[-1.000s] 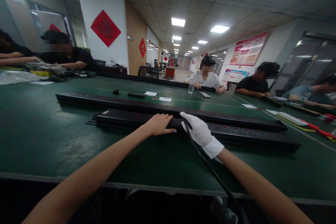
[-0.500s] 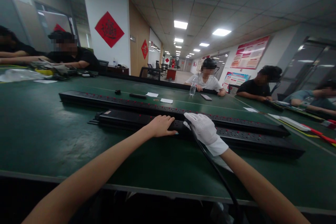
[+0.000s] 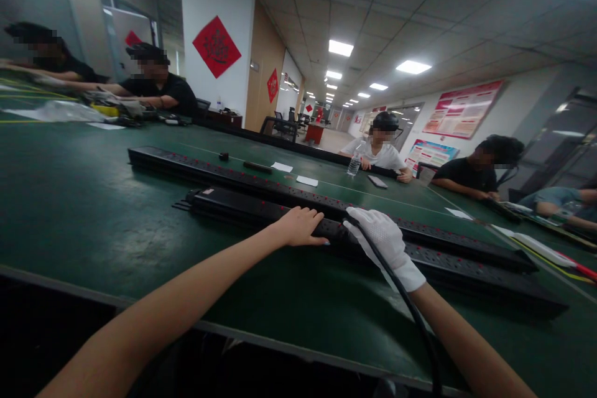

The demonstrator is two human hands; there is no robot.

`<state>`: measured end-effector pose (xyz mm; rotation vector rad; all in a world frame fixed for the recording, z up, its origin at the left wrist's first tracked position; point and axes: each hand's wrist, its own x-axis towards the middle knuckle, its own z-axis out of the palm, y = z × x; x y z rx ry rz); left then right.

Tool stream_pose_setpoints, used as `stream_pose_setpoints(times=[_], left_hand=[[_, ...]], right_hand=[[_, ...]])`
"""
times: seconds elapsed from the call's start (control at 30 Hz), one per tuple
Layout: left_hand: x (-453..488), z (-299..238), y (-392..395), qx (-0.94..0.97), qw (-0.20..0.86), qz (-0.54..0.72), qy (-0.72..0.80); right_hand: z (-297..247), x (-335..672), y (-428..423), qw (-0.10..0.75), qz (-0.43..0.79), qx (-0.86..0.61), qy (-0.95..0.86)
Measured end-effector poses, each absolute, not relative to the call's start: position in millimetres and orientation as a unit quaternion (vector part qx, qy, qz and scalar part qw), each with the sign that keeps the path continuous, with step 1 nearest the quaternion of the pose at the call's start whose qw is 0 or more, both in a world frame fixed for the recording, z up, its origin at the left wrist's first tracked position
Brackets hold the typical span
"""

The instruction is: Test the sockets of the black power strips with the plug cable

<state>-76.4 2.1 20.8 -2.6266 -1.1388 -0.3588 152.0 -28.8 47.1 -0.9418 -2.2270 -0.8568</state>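
Two long black power strips with rows of sockets and red dots lie side by side on the green table. My bare left hand grips the nearer power strip around its middle, fingers over the top and thumb on the near side. Just right of it, my right hand, in a white glove, is closed on a black cable at the strip. The cable's end is hidden by the fingers. Behind both hands runs the farther power strip.
On the table beyond the strips are a small black part, a black bar, white papers, a water bottle and a phone. Other people sit around the table. A plastic bag lies far left.
The view has turned, so everything sits further right and tilts more. The cable now crosses in front of the gloved hand instead of along its left side. Both hands stay on the nearer strip.
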Motion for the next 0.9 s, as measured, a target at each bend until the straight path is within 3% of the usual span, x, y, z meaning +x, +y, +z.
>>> stream_pose_setpoints(times=[0.37,0.43,0.57,0.63,0.7,0.9], left_hand=[[-77,21,3,-0.903,0.126,-0.126,-0.39],[-77,20,4,-0.902,0.126,-0.127,-0.392],[-77,20,4,-0.901,0.128,-0.129,-0.394],[-77,21,4,-0.9,0.13,-0.131,-0.394],[-78,22,4,-0.901,0.127,-0.131,-0.393],[-81,21,7,-0.907,0.119,-0.137,-0.38]], right_hand=[[47,148,-29,0.314,-0.283,-0.37,-0.827],[64,148,-37,0.398,-0.274,-0.362,-0.797],[108,152,-57,0.686,-0.276,-0.258,-0.622],[120,153,-63,0.739,-0.259,-0.198,-0.59],[118,151,-62,0.726,-0.201,-0.22,-0.619],[85,133,-29,0.53,0.013,-0.33,-0.781]])
